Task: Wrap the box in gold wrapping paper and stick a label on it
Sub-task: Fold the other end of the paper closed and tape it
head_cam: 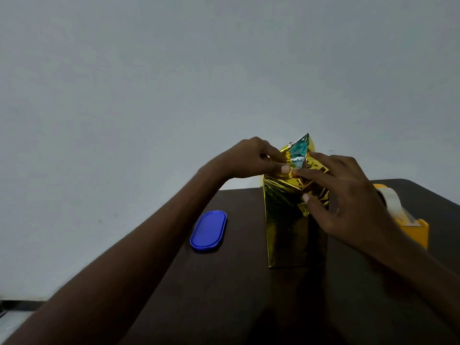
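Note:
A tall box wrapped in shiny gold paper [291, 225] stands upright on the dark table [236, 282]. At its top a triangular flap of the paper [300, 150] sticks up, showing its silver inner side. My left hand [256, 158] pinches the folded paper at the top left edge of the box. My right hand [346, 195] lies against the top right of the box, its straight fingers pressing the crumpled gold paper down, thumb on the front face. The box itself is hidden under the paper. No label is visible.
A blue oval lid [208, 231] lies flat on the table left of the box. Behind my right hand stands a yellow tape dispenser [408, 220] with a roll of clear tape. A pale wall rises behind the table's far edge.

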Demonstrator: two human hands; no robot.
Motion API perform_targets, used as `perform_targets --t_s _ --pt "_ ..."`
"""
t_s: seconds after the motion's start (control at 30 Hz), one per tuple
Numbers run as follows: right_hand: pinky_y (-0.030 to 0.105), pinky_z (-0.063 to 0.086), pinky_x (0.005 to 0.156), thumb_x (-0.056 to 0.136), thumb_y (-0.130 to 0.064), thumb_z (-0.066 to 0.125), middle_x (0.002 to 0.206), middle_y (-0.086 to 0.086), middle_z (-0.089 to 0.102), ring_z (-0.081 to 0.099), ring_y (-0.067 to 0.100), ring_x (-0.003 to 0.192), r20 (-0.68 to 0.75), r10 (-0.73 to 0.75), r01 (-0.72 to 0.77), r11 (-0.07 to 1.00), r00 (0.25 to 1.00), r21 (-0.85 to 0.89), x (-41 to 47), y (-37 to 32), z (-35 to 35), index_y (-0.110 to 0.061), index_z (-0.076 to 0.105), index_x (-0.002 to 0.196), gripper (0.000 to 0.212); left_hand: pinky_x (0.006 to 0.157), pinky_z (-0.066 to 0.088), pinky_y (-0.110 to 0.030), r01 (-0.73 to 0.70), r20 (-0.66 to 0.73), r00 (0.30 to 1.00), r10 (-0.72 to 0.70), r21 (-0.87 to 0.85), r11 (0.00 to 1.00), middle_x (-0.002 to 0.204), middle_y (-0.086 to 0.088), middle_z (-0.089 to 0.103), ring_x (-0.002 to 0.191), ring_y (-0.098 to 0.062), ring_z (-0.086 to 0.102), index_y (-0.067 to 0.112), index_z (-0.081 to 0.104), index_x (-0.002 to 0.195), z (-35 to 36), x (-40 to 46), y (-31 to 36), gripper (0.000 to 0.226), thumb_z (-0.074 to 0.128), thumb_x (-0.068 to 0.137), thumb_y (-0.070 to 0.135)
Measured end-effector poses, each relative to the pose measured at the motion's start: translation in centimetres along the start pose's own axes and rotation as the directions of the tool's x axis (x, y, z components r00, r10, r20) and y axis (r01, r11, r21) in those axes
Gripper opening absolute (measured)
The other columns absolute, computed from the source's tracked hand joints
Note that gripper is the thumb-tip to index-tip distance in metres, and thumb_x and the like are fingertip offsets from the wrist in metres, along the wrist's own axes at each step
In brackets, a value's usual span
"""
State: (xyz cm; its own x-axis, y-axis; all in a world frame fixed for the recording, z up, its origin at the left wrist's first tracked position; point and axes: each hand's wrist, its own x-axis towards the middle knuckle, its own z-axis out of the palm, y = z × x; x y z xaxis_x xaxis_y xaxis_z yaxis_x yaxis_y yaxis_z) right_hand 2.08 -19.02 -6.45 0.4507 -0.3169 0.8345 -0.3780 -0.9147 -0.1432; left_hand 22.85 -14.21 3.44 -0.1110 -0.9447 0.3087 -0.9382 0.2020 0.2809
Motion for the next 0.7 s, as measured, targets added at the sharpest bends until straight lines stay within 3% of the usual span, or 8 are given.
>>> perform_targets --t_s 0.17,0.4,0.57,0.63,0.7 --pt "0.029 0.037 0.095 0.082 -0.042 0.048 0.14 0.008 0.053 0.043 0.026 0.126 0.003 -0.008 0.008 1.0 1.0 0.001 0.1 0.1 0.0 -0.02 0.063 0.129 0.054 0.096 0.048 -0.041 -0.005 0.048 0.999 0.006 -0.016 1.0 0.116 -0.004 0.062 0.105 -0.017 0.059 0.022 0.07 0.121 0.1 0.0 0.2 0.036 0.069 0.088 0.038" --pt "0.03 0.037 0.096 0.083 -0.044 0.048 0.146 0.007 0.048 0.038 0.026 0.132 -0.022 0.025 -0.024 0.999 0.999 0.044 -0.2 0.3 0.3 -0.024 0.063 0.131 0.054 0.076 0.047 -0.013 0.088 0.101 0.992 -0.072 -0.166 0.982 0.116 0.007 0.065 0.095 -0.004 0.06 0.023 0.068 0.123 -0.1 0.1 0.2 0.039 0.072 0.086 0.034" --pt "0.036 0.035 0.104 0.084 -0.046 0.05 0.154 0.003 0.039 0.034 0.023 0.138 -0.05 0.107 -0.097 0.98 0.993 0.176 -0.7 0.1 -0.4 -0.024 0.048 0.144 0.064 0.071 0.041 -0.009 0.116 0.106 0.989 -0.099 -0.168 0.979 0.118 0.007 0.065 0.092 0.001 0.058 0.023 0.066 0.126 -0.1 0.1 0.3 0.044 0.073 0.084 0.037" --pt "0.036 0.044 0.102 0.087 -0.037 0.056 0.149 0.004 0.046 0.042 0.021 0.134 -0.116 0.177 -0.147 0.961 0.977 0.234 -1.0 0.2 -0.9 -0.023 0.046 0.145 0.061 0.072 0.041 -0.011 0.118 0.105 0.989 -0.102 -0.166 0.979 0.12 0.006 0.064 0.094 0.0 0.057 0.023 0.065 0.127 0.0 0.1 0.3 0.047 0.073 0.084 0.037" --pt "0.026 0.05 0.091 0.09 -0.027 0.059 0.131 0.005 0.062 0.059 0.018 0.115 -0.219 0.276 -0.215 0.939 0.936 0.267 -1.3 0.4 -1.6 -0.021 0.055 0.139 0.049 0.076 0.041 -0.015 0.121 0.098 0.99 -0.106 -0.17 0.978 0.123 0.005 0.063 0.097 -0.003 0.057 0.023 0.065 0.128 0.1 0.2 0.2 0.048 0.074 0.083 0.039"
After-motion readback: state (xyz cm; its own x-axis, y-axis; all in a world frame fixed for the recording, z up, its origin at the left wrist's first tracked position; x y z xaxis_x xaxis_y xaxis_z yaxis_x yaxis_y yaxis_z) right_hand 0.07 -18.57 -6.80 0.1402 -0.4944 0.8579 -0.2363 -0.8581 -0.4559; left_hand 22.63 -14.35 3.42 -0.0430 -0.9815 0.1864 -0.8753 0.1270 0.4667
